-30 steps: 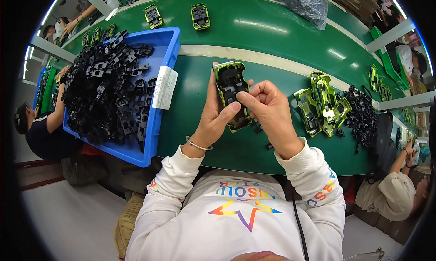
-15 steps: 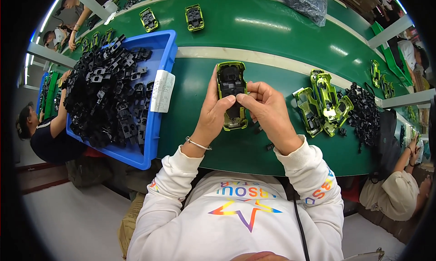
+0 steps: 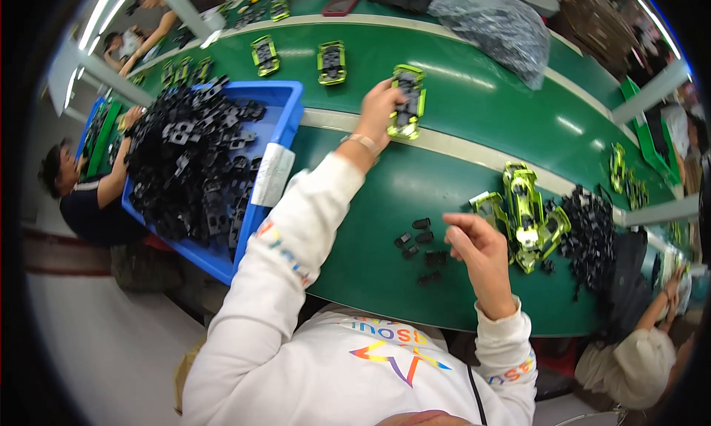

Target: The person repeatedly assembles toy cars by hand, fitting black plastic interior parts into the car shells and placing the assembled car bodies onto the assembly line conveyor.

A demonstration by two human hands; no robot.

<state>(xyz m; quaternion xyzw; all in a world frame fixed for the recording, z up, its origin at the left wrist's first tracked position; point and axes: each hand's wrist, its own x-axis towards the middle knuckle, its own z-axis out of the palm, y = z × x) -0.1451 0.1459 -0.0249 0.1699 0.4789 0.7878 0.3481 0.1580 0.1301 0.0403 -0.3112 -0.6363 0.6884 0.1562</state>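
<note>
My left hand point(image 3: 381, 115) is stretched out over the far part of the green bench, shut on a toy car body point(image 3: 406, 106) with a yellow-green shell and black inner parts. Thumb and fingers grip its left side. Back on the near side, my right hand point(image 3: 480, 255) is open, index finger and thumb apart, with nothing seen in it. Just to its right lie several yellow-green toy car shells point(image 3: 523, 204), overlapping in a pile. Left of its fingertips, several small black plastic parts point(image 3: 422, 238) are scattered on the bench.
A blue bin point(image 3: 290, 115) heaped with black plastic parts point(image 3: 196, 152) stands at the left. Two filled car bodies point(image 3: 332, 63) lie on the far strip. More black pieces point(image 3: 589, 230) form a heap at the right, below a grey plastic bag point(image 3: 492, 26) farther back. Other people work around.
My left hand has carried the car body forward and right, over the far strip. My right hand has let go of it and moved right and nearer, baring small black parts on the bench.
</note>
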